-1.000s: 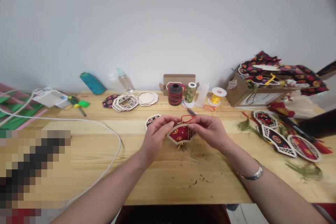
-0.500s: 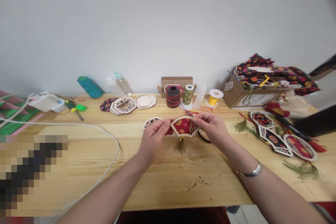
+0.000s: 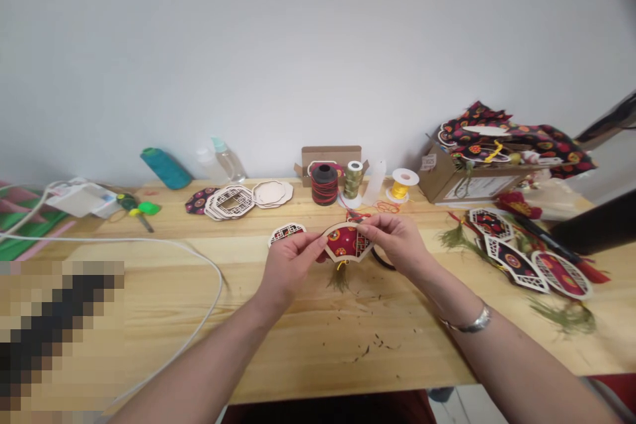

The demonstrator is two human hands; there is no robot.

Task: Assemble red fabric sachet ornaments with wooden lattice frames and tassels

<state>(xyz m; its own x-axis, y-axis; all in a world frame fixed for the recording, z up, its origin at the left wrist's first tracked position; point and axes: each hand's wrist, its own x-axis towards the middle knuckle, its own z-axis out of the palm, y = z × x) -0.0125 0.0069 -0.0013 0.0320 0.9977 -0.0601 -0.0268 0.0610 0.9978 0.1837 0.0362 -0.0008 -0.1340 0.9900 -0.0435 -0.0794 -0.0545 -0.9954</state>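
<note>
Between my two hands is a fan-shaped pendant with a pale wooden rim, red patterned fabric and lattice at its right side. My left hand pinches its left edge, thumb in front. At the upper right edge, my right hand grips it with thumb and fingers. A green tassel hangs from the lower edge on a yellow loop. Behind my left hand lies a lattice piece, partly covered. A dark ring-like thing shows under my right hand, mostly hidden.
Along the wall stand a red-and-black thread spool, an olive thread cone and a yellow thread reel. Lattice frames lie back left. Finished pendants and a cardboard box are right. A white cable crosses the left side.
The view has shifted slightly, so the tabletop things sit a little further left. Both hands keep hold of the pendant, with the left thumb slightly lower on its edge.
</note>
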